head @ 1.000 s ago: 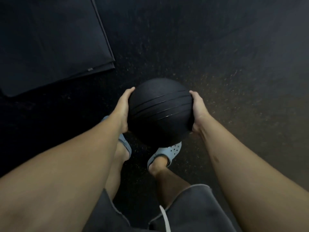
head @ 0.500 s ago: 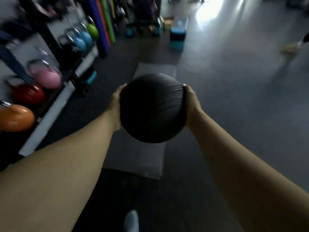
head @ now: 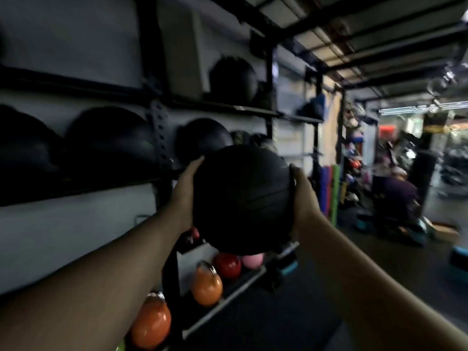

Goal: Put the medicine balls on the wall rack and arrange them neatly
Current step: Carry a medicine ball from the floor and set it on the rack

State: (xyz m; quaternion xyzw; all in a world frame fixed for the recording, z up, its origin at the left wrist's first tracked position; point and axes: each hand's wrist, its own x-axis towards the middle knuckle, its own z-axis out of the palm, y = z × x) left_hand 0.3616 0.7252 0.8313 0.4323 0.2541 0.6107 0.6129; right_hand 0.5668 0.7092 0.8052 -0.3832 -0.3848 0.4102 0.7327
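I hold a black medicine ball point(head: 241, 198) at chest height between both hands. My left hand point(head: 186, 191) presses its left side and my right hand point(head: 302, 196) its right side. The wall rack point(head: 162, 138) of black bars runs along the left wall. Black medicine balls sit on its middle shelf: one at far left point(head: 22, 148), one beside it point(head: 109, 140), and one point(head: 202, 140) just behind my held ball. Another black ball point(head: 233, 79) rests on the upper shelf. The frame is blurred.
Orange kettlebells point(head: 206, 285) point(head: 150, 323), a red one point(head: 228, 264) and a pink one point(head: 253, 259) stand on the low shelf under the ball. Coloured rolled mats point(head: 331, 191) lean further along the wall. Step platforms point(head: 364, 222) and a crouching person point(head: 397, 196) are at the right.
The view swung up from the floor to the wall rack. I lifted the ball from low over my feet to chest height, close in front of the middle shelf.
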